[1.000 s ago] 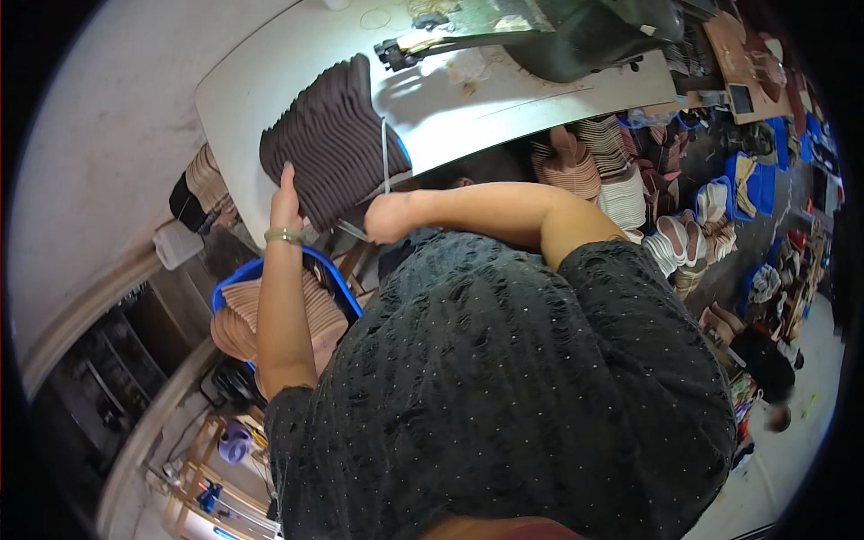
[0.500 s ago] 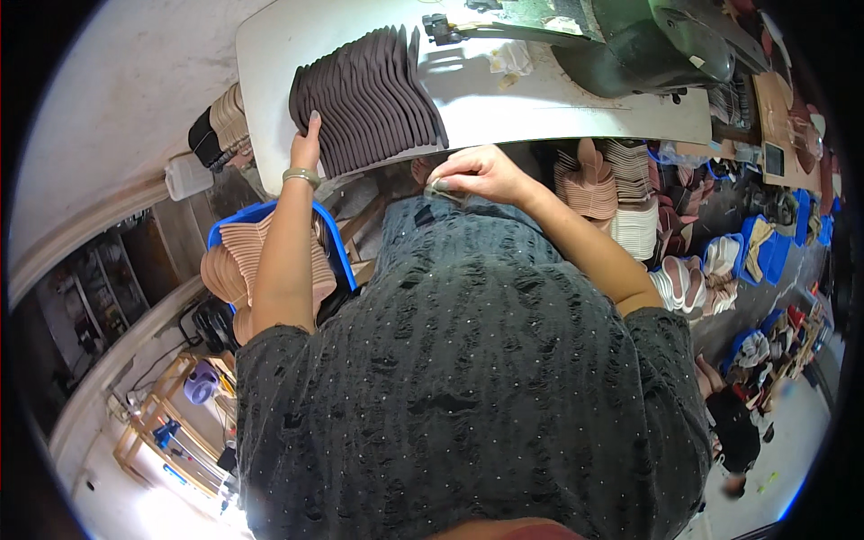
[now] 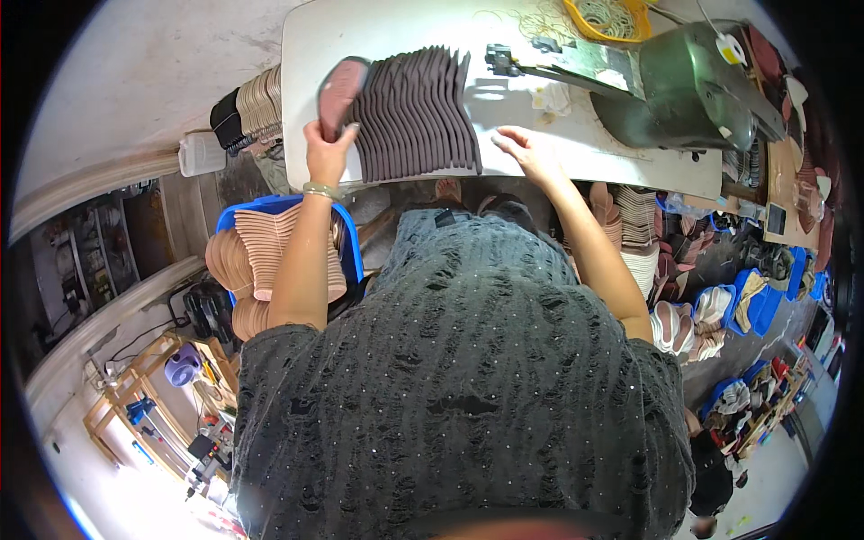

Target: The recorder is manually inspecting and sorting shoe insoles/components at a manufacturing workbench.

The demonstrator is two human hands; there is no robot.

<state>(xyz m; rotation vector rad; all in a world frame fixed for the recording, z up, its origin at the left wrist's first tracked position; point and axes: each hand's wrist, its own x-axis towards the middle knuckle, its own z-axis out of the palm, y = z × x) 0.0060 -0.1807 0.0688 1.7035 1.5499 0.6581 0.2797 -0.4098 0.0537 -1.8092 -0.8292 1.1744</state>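
while the left hand (image 3: 326,155) has its fingers and thumb wrapped round the bottom end of one insole-shaped piece (image 3: 342,90), pinkish-brown with a dark edge, the right hand (image 3: 531,155) is just kinda half open, thumb and fingers apart, nothing visible in it. that one held piece is tilted up at the left end of the only row of dark brown pieces (image 3: 409,117), and the row sits right between the two hands, standing on edge on one white table (image 3: 405,27). i get well over ten in the row, but they're packed too tight for an exact count. also one pale bangle (image 3: 322,190) on the left wrist.

going outward: past the right hand, up and to its right, there's one dark green machine (image 3: 684,90), and beyond that hand at the far side, one yellow basket (image 3: 621,39) with loads of pale loops (image 3: 603,13) in it, no chance of counting those.

off to the left of the left hand it's one tan stack (image 3: 259,94), one black stack (image 3: 229,121) touching it, and one whitish plastic container (image 3: 200,155). under the left hand, by the forearm, one blue bin (image 3: 354,241) with at least three bundles of pale pink pieces (image 3: 263,247).
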